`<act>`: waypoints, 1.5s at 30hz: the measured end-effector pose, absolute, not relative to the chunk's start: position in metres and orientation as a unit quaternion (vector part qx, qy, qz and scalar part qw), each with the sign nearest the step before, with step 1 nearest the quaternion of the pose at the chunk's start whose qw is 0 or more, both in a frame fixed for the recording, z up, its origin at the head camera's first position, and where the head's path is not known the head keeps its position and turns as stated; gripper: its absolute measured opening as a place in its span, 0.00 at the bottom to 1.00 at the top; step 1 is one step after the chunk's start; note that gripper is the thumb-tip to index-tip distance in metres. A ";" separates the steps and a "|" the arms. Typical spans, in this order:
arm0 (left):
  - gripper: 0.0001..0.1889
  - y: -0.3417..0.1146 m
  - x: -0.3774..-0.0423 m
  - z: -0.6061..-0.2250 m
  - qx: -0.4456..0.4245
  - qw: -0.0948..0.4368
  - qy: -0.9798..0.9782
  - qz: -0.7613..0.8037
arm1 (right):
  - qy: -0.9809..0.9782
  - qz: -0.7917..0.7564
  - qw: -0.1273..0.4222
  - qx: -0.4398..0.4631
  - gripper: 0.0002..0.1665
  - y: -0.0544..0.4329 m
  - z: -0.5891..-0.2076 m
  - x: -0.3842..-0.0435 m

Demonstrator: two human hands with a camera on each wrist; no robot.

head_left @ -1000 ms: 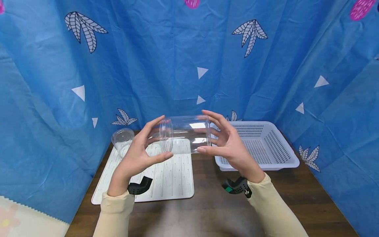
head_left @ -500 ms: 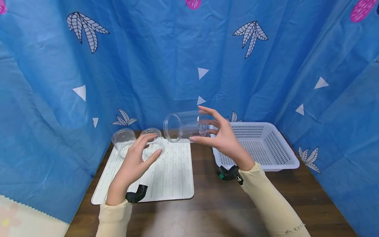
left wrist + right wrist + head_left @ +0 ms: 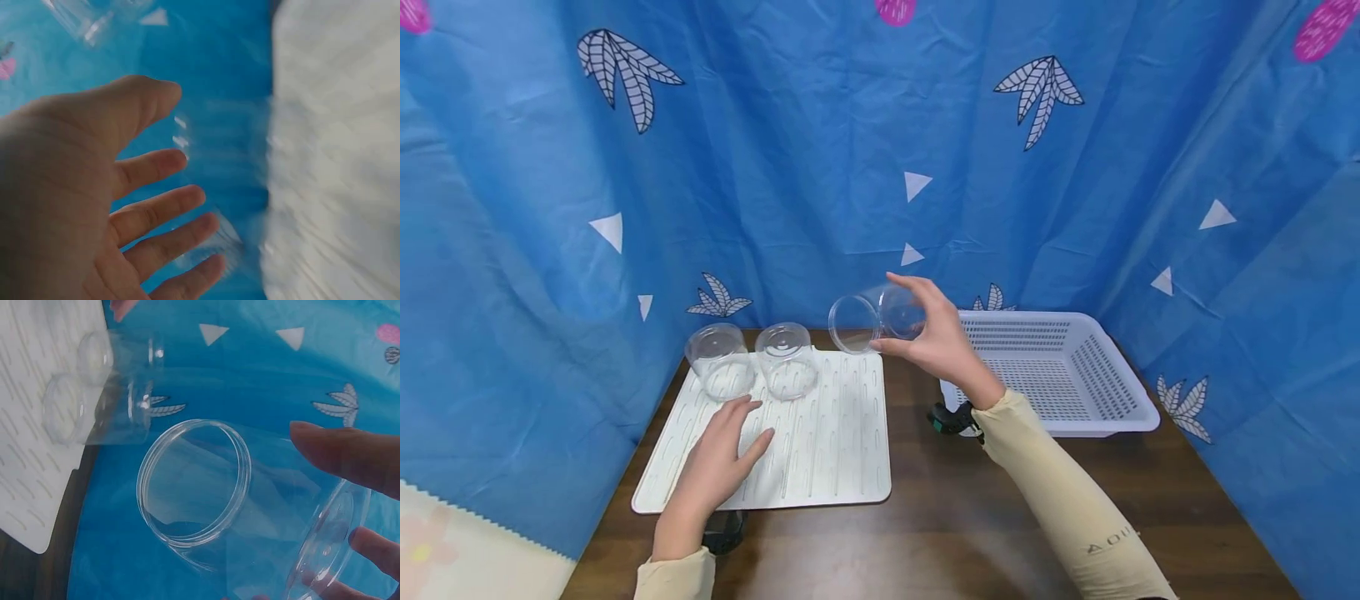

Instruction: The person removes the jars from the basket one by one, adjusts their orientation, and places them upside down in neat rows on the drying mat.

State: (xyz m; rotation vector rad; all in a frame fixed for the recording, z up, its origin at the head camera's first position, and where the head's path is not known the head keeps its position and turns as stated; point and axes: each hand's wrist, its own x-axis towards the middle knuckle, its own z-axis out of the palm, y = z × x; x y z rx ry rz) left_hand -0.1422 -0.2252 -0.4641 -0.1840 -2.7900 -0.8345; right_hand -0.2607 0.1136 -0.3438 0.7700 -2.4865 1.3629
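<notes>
My right hand (image 3: 942, 333) grips a clear plastic jar (image 3: 854, 323) near its base, thumb on one side and fingers on the other. The jar is held in the air over the mat's back right corner, tilted with its open mouth to the left and downward; the right wrist view shows its ringed rim (image 3: 147, 487). Two more clear jars, a left one (image 3: 718, 350) and a right one (image 3: 786, 354), stand mouth-down side by side at the back of the white ridged mat (image 3: 842, 450). My left hand (image 3: 717, 458), fingers spread and holding nothing, hovers over the mat's front left.
At the right on the dark wooden table (image 3: 940, 533) sits a white perforated plastic basket (image 3: 1138, 412) with nothing in it. A blue patterned curtain (image 3: 820, 167) encloses the back and sides. A pale cloth (image 3: 475, 542) shows at the lower left.
My left hand let go of the jar, then drew back down and left. My right hand moved left with the jar, whose mouth swung from sideways toward downward.
</notes>
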 end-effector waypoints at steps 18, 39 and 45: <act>0.35 -0.305 -0.098 -0.536 0.020 0.061 -0.975 -0.214 | -0.886 0.362 0.089 0.274 0.56 0.082 -0.366 -0.292; 0.40 -0.312 -0.090 -0.548 0.032 0.033 -0.974 -0.223 | -0.920 0.283 0.016 0.271 0.51 0.041 -0.405 -0.322; 0.40 -0.311 -0.089 -0.550 0.032 0.031 -0.972 -0.230 | -0.926 0.258 -0.004 0.275 0.50 0.031 -0.412 -0.326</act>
